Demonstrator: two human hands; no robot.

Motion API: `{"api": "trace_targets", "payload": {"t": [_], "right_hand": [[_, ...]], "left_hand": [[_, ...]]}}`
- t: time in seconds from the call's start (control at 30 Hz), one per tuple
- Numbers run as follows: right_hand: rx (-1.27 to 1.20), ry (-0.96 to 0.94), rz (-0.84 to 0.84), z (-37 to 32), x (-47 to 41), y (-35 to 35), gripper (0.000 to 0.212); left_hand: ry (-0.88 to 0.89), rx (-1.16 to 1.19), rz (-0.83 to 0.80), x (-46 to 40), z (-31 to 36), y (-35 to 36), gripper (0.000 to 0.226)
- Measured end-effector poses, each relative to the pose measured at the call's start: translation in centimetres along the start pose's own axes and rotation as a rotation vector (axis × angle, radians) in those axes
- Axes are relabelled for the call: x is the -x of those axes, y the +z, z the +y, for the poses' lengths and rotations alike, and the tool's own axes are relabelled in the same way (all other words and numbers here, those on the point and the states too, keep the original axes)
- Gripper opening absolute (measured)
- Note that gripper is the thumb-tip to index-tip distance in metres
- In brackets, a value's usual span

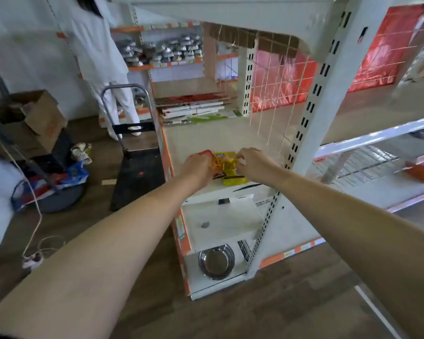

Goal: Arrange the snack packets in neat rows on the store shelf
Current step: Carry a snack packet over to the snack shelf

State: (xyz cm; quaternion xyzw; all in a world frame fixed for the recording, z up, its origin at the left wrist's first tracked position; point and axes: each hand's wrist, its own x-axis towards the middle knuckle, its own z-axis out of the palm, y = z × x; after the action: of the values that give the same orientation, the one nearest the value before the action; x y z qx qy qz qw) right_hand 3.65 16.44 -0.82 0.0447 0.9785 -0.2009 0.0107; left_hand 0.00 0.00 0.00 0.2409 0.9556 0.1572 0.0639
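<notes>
Yellow snack packet [228, 167] lies on the shelf [194, 135], long axis running away from the fingers; right hand [251, 163] pinches its far corner, left hand [198, 167] grips the red packet [201, 153] beside it.

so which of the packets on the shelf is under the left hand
The red packet, at the left of the cluster: the left hand covers most of it. The yellow packets lie between both hands, by the right hand.

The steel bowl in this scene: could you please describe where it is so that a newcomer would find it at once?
Start at the white store shelf unit in front of the person and drop to its lowest level, near the wooden floor. There, below the shelf where both hands handle the snack packets, sits the steel bowl. It is round and shiny, alone on that white board.
</notes>
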Motion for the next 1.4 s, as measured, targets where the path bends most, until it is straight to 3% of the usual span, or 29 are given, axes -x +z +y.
{"api": "trace_targets", "payload": {"t": [0.43,0.67,0.9,1.1,1.4], "right_hand": [[0.007,0.059,-0.004,0.2,-3.5,2.8,0.035],[0.035,0.045,-0.021,-0.1,-3.8,3.9,0.033],[0.096,0.007,0.026,-0.8,-3.4,4.9,0.022],[0.086,0.019,-0.017,-2.5,-3.2,5.0,0.033],[0.002,0.079,0.147,-2.8,-2.4,6.8,0.038]], "left_hand": [[-0.222,-0.055,0.081,-4.5,0.6,4.3,0.035],[-0.207,-0.127,0.093,-5.2,1.0,4.9,0.022],[-0.085,-0.164,0.14,-4.5,-0.6,5.1,0.032],[-0.065,-0.201,0.191,-3.0,-1.9,4.9,0.03],[0.02,-0.153,0.233,-1.6,-3.3,4.7,0.042]]}}
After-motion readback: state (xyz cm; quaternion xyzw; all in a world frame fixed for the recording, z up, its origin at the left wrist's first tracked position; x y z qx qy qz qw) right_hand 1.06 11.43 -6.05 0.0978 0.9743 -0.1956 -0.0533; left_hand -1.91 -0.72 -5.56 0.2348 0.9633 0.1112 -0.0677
